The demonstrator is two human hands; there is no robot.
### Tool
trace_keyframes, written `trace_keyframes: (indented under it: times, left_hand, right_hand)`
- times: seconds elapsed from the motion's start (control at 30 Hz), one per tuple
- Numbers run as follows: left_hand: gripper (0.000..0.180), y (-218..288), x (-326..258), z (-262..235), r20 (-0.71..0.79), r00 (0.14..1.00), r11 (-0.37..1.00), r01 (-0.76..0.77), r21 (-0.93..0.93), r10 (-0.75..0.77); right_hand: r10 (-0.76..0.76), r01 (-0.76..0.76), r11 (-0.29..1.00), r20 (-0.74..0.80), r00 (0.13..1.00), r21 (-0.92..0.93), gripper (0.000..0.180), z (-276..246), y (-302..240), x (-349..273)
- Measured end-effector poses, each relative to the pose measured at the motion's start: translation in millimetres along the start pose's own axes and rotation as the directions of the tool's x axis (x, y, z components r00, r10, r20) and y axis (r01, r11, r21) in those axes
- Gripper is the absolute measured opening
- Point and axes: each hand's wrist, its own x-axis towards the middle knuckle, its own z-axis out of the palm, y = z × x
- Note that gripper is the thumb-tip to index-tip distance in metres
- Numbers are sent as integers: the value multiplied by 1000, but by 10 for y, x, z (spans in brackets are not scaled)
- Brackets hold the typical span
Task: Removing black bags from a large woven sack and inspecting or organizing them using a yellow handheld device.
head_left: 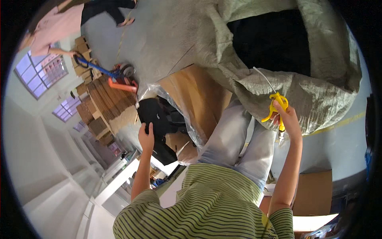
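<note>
My right hand (287, 117) grips a yellow air blow gun (278, 102), its thin metal nozzle pointing up and to the left over a woven sack's near side. A metal fitting shows below its handle. On the left, my left hand (147, 136) holds the edge of a black fabric item (154, 115), which bears a small white mark. Whether that is a bag or a garment I cannot tell. Beside it stands an open cardboard box (199, 93), lined with clear plastic (185, 115) and holding more black items.
The large woven sack (286, 85), with black contents (272, 44), stands at the upper right. A person (59, 30) at the upper left holds the handle of a blue and orange pallet jack (123, 81). Stacked flat cardboard (107, 97) lies behind. Another cardboard piece (314, 191) is at lower right.
</note>
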Motion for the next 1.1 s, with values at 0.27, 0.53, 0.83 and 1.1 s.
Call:
trace_keyframes:
  times: [0.27, 0.53, 0.83, 1.1]
  left_hand:
    - [49, -906, -98, 811, 597, 752, 948, 116, 297, -279]
    - [21, 2559, 555, 1133, 434, 717, 497, 140, -856, 545]
    - [57, 4328, 939, 3133, 87, 678, 683, -719, -125, 730]
    - [46, 4274, 1480, 3307, 246, 678, 708, -705, -50, 693]
  right_hand:
    - [-41, 36, 983, -20, 999, -180, 42, 53, -151, 131]
    - [13, -43, 997, -367, 930, -72, 39, -100, -11, 88]
    - [83, 16, 975, -433, 898, 221, 32, -146, 300, 7]
    - [172, 1, 942, -485, 858, 335, 33, -219, 556, 50]
